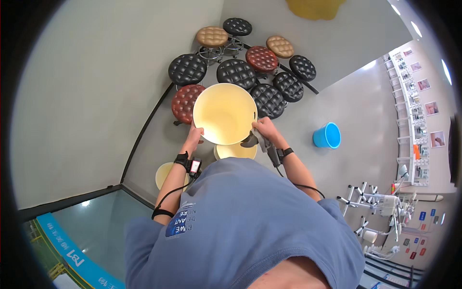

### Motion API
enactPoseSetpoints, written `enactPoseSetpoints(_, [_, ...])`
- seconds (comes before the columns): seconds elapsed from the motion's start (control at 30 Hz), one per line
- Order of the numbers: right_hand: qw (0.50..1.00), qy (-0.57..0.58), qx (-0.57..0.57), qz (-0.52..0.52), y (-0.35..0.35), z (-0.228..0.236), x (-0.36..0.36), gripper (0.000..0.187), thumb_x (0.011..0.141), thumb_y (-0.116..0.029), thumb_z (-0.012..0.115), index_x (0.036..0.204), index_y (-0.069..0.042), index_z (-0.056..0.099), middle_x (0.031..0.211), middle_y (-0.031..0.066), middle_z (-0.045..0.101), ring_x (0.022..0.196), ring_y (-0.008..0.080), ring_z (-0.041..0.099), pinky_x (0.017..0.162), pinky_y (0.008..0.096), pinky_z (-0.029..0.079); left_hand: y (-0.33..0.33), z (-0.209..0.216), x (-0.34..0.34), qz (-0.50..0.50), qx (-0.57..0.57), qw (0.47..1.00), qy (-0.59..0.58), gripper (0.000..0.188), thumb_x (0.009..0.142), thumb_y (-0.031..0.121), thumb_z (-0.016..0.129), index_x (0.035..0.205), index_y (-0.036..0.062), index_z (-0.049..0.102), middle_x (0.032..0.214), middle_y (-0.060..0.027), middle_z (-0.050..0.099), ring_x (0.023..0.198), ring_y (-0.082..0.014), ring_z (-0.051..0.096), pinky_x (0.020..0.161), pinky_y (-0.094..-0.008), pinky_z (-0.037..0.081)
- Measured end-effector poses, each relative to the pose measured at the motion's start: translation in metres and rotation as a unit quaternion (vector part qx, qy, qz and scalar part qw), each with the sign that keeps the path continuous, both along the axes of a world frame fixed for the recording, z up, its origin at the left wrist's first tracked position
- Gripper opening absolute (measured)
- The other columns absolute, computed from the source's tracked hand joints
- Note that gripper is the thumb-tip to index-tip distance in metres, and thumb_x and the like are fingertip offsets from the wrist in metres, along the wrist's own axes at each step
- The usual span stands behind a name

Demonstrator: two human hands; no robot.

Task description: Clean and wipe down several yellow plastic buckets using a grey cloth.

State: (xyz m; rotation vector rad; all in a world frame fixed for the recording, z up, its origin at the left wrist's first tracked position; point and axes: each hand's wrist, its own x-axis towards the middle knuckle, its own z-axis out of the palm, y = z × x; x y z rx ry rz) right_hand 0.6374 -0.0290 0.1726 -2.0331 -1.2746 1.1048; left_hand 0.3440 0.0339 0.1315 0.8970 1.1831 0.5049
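A cream-yellow bucket (225, 113) is held up in front of me, its round mouth facing up. My left hand (196, 135) grips its near left rim, the thumb over the edge. On the right side, near a slot in the wall, my right hand (265, 129) is closed on the rim. A grey object (263, 145), whose kind I cannot make out, lies along my right wrist. Below the held bucket, a second cream bucket (236, 152) shows in part, cut off by my shirt. Another cream bucket (164, 175) stands on the floor beside my left forearm, which partly hides it.
Several round tufted stools, such as a black one (187, 69) and a red one (185, 103), crowd the corner ahead. A blue bucket (327, 136) stands on the floor to the right. White stands (370, 196) and a wall shelf (408, 115) are farther right; a glass panel (96, 226) is at left.
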Motion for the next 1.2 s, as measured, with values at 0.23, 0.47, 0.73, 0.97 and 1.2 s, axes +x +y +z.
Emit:
enactPoseSetpoints(0.23, [0.997, 0.023, -0.066, 0.019, -0.034, -0.019, 0.011, 0.031, 0.07, -0.024, 0.058, 0.054, 0.002, 0.053, 0.049, 0.0018, 0.049, 0.045, 0.0099, 0.045, 0.044, 0.0291, 0.037, -0.034, -0.01, 0.011, 0.034, -0.034, 0.999, -0.006, 0.079, 0.057, 0.009, 0.046, 0.133, 0.021, 0.028, 0.118, -0.0073, 0.045, 0.104, -0.0288, 0.045, 0.068, -0.0496, 0.041])
enactPoseSetpoints(0.47, [0.992, 0.0, -0.097, 0.081, -0.028, -0.027, 0.012, 0.032, 0.067, -0.027, 0.061, 0.055, 0.003, 0.058, 0.05, 0.0041, 0.053, 0.046, 0.0113, 0.048, 0.044, 0.0295, 0.039, -0.01, -0.022, 0.012, 0.148, 0.026, 0.988, -0.032, 0.06, 0.068, 0.004, 0.047, 0.128, 0.0064, 0.041, 0.117, -0.012, 0.053, 0.106, -0.0249, 0.051, 0.084, -0.033, 0.041])
enactPoseSetpoints(0.73, [0.974, 0.025, -0.212, 0.082, -0.004, 0.025, 0.006, 0.034, 0.071, -0.029, 0.063, 0.078, 0.005, 0.067, 0.074, 0.0096, 0.065, 0.063, 0.0162, 0.06, 0.058, 0.0305, 0.047, -0.002, -0.004, 0.021, 0.075, 0.223, 0.955, 0.18, 0.042, 0.074, -0.001, 0.047, 0.115, 0.0043, 0.053, 0.104, -0.0195, 0.06, 0.1, -0.0364, 0.054, 0.083, -0.0391, 0.043])
enactPoseSetpoints(0.97, [0.97, 0.213, -0.11, -0.025, 0.047, 0.045, -0.023, 0.034, 0.082, -0.028, 0.059, 0.086, 0.005, 0.065, 0.076, 0.006, 0.064, 0.062, 0.0134, 0.058, 0.057, 0.0276, 0.046, -0.014, 0.008, 0.027, 0.09, 0.274, 0.929, 0.23, 0.041, 0.072, -0.001, 0.051, 0.113, 0.0083, 0.054, 0.101, -0.0186, 0.06, 0.097, -0.0381, 0.054, 0.081, -0.0423, 0.044])
enactPoseSetpoints(1.2, [0.972, 0.186, -0.067, -0.128, 0.057, -0.052, -0.097, 0.041, 0.085, -0.035, 0.055, 0.108, -0.001, 0.058, 0.1, 0.01, 0.061, 0.09, 0.0193, 0.057, 0.073, 0.0329, 0.045, -0.021, 0.007, 0.022, 0.125, 0.273, 0.928, 0.219, 0.04, 0.068, -0.003, 0.052, 0.107, 0.0056, 0.057, 0.094, -0.0204, 0.061, 0.093, -0.0386, 0.056, 0.078, -0.0422, 0.046])
